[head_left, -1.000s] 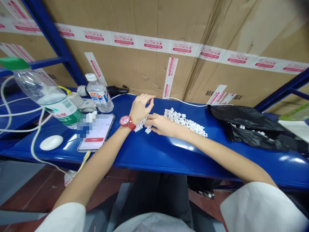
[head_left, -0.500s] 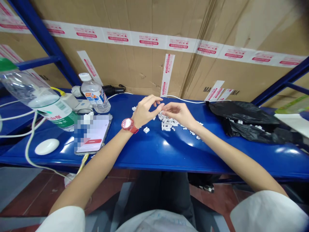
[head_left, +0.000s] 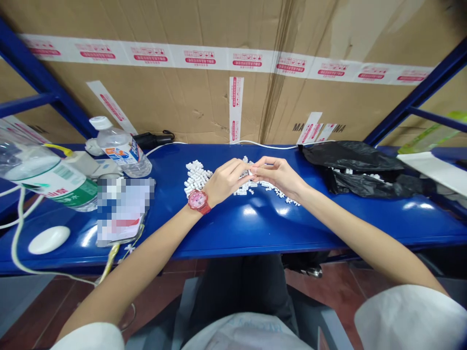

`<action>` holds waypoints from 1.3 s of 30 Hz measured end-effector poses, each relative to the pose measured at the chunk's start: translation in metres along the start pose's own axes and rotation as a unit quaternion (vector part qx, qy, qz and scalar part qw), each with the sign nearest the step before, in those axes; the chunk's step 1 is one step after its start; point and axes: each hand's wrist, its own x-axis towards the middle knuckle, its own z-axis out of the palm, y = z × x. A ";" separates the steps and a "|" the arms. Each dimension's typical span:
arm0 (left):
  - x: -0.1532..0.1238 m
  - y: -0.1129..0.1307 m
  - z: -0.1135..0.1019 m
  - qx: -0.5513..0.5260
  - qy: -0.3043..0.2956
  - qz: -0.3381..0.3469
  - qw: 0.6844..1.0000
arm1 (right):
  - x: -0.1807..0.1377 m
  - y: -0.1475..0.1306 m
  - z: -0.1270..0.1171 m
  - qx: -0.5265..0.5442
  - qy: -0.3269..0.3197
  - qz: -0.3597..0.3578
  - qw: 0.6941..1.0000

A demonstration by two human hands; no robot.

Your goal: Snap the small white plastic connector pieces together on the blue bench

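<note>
White plastic pieces (head_left: pixel 197 177) had newly gathered into a heap left of the hands, with others scattered right on the blue worktop (head_left: pixel 226 233). The left hand (head_left: pixel 228 181) and right hand (head_left: pixel 277 176) had closed together; their fingers (head_left: pixel 260 167) met at one small piece (head_left: pixel 250 171), grip indeterminate.

Blue steel workbench (head_left: pixel 233 233) | taped cardboard cartons (head_left: pixel 164 107) behind | large water bottle (head_left: pixel 47 182), small water bottle (head_left: pixel 124 153) left | white mouse (head_left: pixel 48 239) | smartphone (head_left: pixel 122 211) | black plastic bag (head_left: pixel 350 160) right

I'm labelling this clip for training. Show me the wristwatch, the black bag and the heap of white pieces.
Wristwatch (head_left: pixel 197 201): head view, on its pink dial.
Black bag (head_left: pixel 350 163): head view, on its upper fold.
Heap of white pieces (head_left: pixel 195 177): head view, on the middle of the heap.
</note>
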 end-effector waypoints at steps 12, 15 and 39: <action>-0.004 -0.003 0.011 -0.025 -0.028 -0.002 0.999 | -0.016 0.013 -0.019 -0.036 0.069 -0.006 0.997; -0.008 -0.017 0.003 -0.036 0.026 -0.048 0.998 | -0.024 0.010 -0.044 -0.132 0.107 -0.034 0.985; -0.007 -0.031 0.001 0.030 -0.013 -0.100 0.994 | -0.027 -0.008 -0.045 -0.585 0.097 -0.141 0.793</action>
